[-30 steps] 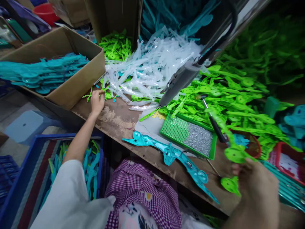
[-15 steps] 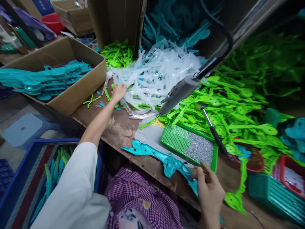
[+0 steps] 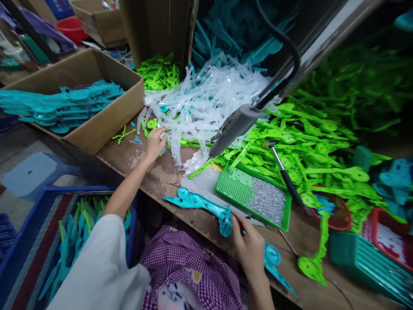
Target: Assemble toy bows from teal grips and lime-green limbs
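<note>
My right hand (image 3: 249,243) is closed around the middle of a long teal plastic part (image 3: 201,203), which lies along the table's front edge. Its right end, with a round boss, sticks out past my wrist. At the near left edge of a heap of clear plastic pieces (image 3: 222,94) is my left hand (image 3: 156,145), its fingers bent together. What the fingertips hold, if anything, I cannot make out. Beyond them lies a small round green piece (image 3: 151,124). Several clear pieces spill down to the right of that hand.
A grey electric screwdriver (image 3: 234,131) hangs over the heap. Right of it are lime-green parts (image 3: 290,142), a hammer (image 3: 287,178) and a green tray (image 3: 222,185) of small metal bits. A cardboard box (image 3: 103,125) of teal parts stands left, above a blue crate (image 3: 45,196).
My left hand has drawn back from the heap, and some clear pieces have slid towards me. My right hand has moved left along the teal part, from its right end to its middle.
</note>
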Tool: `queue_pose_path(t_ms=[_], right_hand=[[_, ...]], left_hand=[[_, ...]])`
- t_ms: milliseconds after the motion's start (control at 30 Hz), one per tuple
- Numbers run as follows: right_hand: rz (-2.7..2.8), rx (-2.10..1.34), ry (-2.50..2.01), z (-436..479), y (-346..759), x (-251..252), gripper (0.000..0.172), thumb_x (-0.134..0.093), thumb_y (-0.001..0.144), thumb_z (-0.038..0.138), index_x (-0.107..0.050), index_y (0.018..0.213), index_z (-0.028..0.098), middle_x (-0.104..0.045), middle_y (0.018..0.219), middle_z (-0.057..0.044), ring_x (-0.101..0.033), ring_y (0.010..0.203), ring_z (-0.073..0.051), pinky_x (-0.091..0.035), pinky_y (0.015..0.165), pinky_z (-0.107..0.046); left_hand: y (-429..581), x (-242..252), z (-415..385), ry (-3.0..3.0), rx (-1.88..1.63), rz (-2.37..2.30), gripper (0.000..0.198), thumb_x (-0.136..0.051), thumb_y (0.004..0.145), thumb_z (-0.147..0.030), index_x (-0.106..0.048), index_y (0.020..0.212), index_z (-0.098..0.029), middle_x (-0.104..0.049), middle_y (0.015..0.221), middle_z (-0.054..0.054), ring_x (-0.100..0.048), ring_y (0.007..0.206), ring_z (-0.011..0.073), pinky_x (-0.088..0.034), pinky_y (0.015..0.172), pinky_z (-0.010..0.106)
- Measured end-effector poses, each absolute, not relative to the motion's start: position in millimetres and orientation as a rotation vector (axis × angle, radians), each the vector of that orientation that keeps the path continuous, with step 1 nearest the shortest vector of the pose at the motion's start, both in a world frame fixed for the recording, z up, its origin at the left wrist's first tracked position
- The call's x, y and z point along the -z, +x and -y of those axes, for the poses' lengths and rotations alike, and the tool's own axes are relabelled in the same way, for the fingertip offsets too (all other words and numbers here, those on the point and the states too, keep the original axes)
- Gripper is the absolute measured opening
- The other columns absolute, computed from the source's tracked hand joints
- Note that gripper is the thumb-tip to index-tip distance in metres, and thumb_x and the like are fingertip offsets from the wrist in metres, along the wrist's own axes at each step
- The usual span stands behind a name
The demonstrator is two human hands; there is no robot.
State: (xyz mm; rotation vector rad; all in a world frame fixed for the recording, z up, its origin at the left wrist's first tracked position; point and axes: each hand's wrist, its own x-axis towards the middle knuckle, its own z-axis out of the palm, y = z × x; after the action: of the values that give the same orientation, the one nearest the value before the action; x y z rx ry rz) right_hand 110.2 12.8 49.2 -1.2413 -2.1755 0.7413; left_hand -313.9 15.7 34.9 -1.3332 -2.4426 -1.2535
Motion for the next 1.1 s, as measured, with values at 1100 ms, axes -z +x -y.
queue_pose_path(t_ms=[1100], right_hand=[[2.560, -1.033, -0.483, 19.0, -64.8, -76.1, 0.035, -0.041, 0.096, 0.018, -0.062, 0.125, 0.016, -0.066, 0.125, -0.011, -0.060, 0.116, -0.023, -0.045, 0.102, -0.036]], left_hand=[[-243.0, -8.6, 120.0, -0.468, 2.508, 2.642, 0.059, -0.083, 0.056, -0.043, -0.067, 0.105, -0.015, -0.070, 0.079, 0.004, -0.067, 0.071, 0.0179, -0.052, 0.060, 0.026]])
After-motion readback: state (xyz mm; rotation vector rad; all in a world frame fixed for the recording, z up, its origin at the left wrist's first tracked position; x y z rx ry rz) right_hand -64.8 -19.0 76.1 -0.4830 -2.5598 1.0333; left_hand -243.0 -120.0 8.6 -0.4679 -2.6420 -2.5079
